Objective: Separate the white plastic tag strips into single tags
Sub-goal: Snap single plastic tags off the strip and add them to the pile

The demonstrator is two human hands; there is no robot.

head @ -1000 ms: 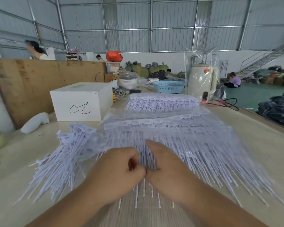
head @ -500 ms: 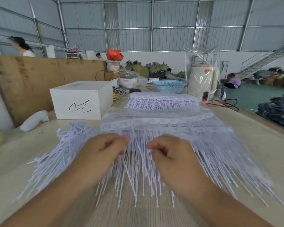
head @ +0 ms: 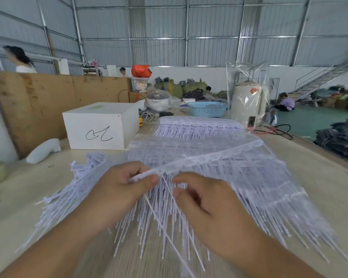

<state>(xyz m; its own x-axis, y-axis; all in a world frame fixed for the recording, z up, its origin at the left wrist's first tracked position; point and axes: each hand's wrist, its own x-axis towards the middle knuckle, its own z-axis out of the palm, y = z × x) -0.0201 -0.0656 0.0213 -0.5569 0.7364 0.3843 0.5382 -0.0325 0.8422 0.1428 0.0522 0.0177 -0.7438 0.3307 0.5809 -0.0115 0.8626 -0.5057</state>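
The near end of a white tag strip (head: 201, 157) is pinched between thumb and fingers of the left hand (head: 119, 189), now lifted clear of the pile, while the right hand (head: 205, 205), drawn apart from it since a moment ago, is curled loosely beside the dangling tags, its hold unclear. More strips (head: 239, 177) are heaped on the tabletop (head: 329, 189), loose single tags (head: 72, 195) fanned leftward; separation appears barely under way.

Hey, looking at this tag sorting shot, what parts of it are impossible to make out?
Head view:
- Right hand: whether its curled fingers pinch a tag; the hand's back hides it.
- Tag strip in left hand: single tags, blurred.
- Tag tails: cut off by bottom edge.
- White box: contents, closed.
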